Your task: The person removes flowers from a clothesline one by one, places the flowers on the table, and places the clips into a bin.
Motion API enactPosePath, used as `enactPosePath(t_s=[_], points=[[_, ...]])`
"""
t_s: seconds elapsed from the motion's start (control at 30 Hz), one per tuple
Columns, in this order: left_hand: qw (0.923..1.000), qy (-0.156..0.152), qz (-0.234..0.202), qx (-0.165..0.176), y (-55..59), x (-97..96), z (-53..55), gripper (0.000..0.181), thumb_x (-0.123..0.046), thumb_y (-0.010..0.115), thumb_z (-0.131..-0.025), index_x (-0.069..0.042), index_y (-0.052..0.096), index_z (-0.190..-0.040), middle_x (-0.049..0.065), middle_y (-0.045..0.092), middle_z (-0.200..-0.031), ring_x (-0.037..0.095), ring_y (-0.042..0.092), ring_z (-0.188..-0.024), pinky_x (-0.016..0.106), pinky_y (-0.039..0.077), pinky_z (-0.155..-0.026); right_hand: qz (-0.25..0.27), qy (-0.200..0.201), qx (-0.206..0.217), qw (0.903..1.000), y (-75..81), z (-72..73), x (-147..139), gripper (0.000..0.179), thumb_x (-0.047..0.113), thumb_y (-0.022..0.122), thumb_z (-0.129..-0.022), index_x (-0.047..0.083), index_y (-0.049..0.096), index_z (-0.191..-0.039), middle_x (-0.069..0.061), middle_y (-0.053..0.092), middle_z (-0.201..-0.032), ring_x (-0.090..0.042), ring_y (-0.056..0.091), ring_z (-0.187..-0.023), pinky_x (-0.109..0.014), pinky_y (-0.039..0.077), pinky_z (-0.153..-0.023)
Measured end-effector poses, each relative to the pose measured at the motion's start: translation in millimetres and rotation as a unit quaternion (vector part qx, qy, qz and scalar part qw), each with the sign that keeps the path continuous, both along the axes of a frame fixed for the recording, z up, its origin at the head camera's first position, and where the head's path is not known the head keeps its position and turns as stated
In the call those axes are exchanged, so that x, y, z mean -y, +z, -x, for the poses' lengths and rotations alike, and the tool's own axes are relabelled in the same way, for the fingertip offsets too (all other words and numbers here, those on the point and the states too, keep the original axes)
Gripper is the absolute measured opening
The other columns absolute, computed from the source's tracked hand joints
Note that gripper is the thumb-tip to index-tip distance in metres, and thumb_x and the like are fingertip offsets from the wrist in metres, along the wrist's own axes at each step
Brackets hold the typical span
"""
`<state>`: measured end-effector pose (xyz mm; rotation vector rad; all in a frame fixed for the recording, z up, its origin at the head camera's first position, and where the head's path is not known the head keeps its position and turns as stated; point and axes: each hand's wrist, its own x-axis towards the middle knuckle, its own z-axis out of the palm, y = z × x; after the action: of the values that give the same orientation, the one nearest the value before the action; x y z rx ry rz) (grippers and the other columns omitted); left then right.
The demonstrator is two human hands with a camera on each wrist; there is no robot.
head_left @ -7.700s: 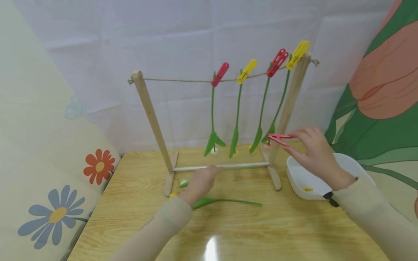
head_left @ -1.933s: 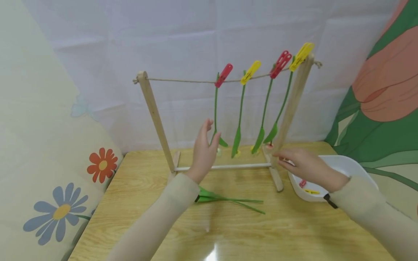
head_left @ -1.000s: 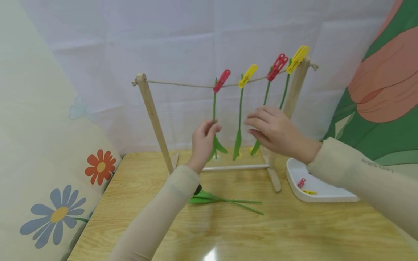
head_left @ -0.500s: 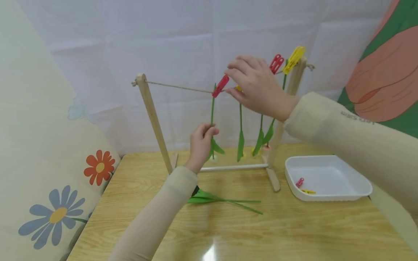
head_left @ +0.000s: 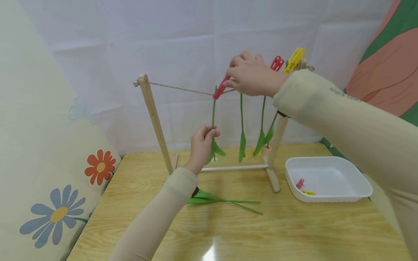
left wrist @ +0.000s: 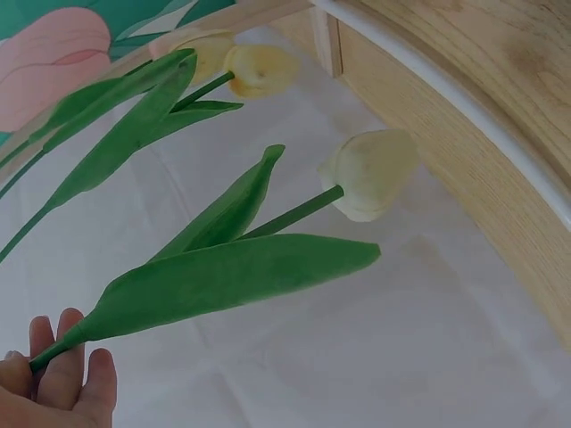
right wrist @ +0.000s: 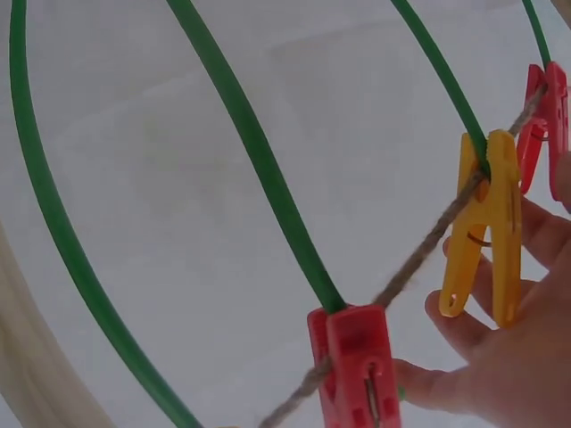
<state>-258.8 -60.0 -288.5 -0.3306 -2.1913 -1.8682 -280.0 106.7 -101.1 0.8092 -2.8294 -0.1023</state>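
My left hand (head_left: pixel 200 148) pinches the green stem of a white artificial tulip (left wrist: pixel 370 176), which hangs bloom down. A red clothespin (head_left: pixel 220 90) clips that stem's end to a twine line (head_left: pixel 179 87). At the clothespin's upper end, my right hand (head_left: pixel 254 75) grips it between thumb and fingers. Beside this hand in the right wrist view are a yellow clothespin (right wrist: pixel 482 232) and a second red clothespin (right wrist: pixel 361 366), each clipping a green stem to the twine. In the head view the right hand hides the yellow one.
The twine spans a wooden frame (head_left: pixel 151 116) with a white crossbar (head_left: pixel 235 168). Loose tulip stems (head_left: pixel 228 201) lie on the table (head_left: pixel 261 239) in front. A white tray (head_left: pixel 330 197) at right holds a small red clothespin (head_left: pixel 299 183) and a yellow one (head_left: pixel 308 192).
A red clothespin held earlier in my right hand now lies in the tray. My left hand rose to the white tulip's stem. My right hand moved up and left onto its clothespin; the line sags more.
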Motion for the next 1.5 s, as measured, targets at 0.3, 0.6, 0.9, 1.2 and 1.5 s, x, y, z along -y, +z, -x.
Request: enactPosePath(t_s=[0.3,0.6,0.9,1.2,1.5], points=[[0.9996,0.020,0.010,-0.019,-3.4,3.8,0.1,0.016,-0.005,0.055,-0.098,0.006,0.063,-0.107,0.018,0.069,-0.095,0.027,0.066,-0.095,0.034,0.053,-0.089,0.013,0.020,0.024,0.9994,4.6,3.1,5.7,0.029,0.025,0.051,-0.102,0.003,0.060,-0.117,-0.021,0.040,-0.136,-0.042,0.026,-0.131,-0.064,0.025,-0.097],[0.9995,0.026,0.002,-0.019,-1.0,6.1,-0.9,0.016,-0.006,0.056,-0.098,0.006,0.062,-0.107,0.018,0.069,-0.094,0.027,0.066,-0.095,0.032,0.051,-0.093,0.093,0.100,-0.035,0.9900,0.1,-7.0,3.9,0.014,0.012,0.063,-0.095,0.001,0.056,-0.091,-0.017,0.047,-0.119,-0.035,0.035,-0.113,-0.053,0.027,-0.092],[0.9995,0.031,-0.007,-0.003,-8.1,17.1,-3.7,0.017,-0.005,0.056,-0.097,0.006,0.061,-0.108,0.019,0.069,-0.097,0.029,0.065,-0.097,0.033,0.051,-0.094,0.211,0.168,-0.164,0.9489,-9.9,-10.1,-10.5,0.017,0.004,0.066,-0.091,-0.004,0.058,-0.079,-0.022,0.051,-0.107,-0.039,0.040,-0.107,-0.052,0.031,-0.092],[0.9996,0.026,-0.001,-0.012,-20.4,32.0,-14.5,0.014,-0.001,0.054,-0.098,0.008,0.061,-0.107,0.021,0.068,-0.096,0.030,0.065,-0.096,0.038,0.051,-0.094,0.270,0.243,-0.236,0.9011,-44.9,-21.8,-26.6,0.020,0.005,0.072,-0.085,-0.009,0.063,-0.097,-0.024,0.051,-0.094,-0.043,0.039,-0.092,-0.051,0.030,-0.085],[0.9988,0.015,0.025,-0.039,-27.8,40.6,-22.4,0.014,-0.002,0.056,-0.097,0.008,0.063,-0.103,0.022,0.069,-0.096,0.031,0.065,-0.093,0.044,0.053,-0.086,0.285,0.226,-0.241,0.8998,-84.5,-34.9,-42.4,0.037,0.011,0.081,-0.078,-0.008,0.063,-0.104,-0.023,0.054,-0.094,-0.040,0.043,-0.087,-0.049,0.034,-0.078]])
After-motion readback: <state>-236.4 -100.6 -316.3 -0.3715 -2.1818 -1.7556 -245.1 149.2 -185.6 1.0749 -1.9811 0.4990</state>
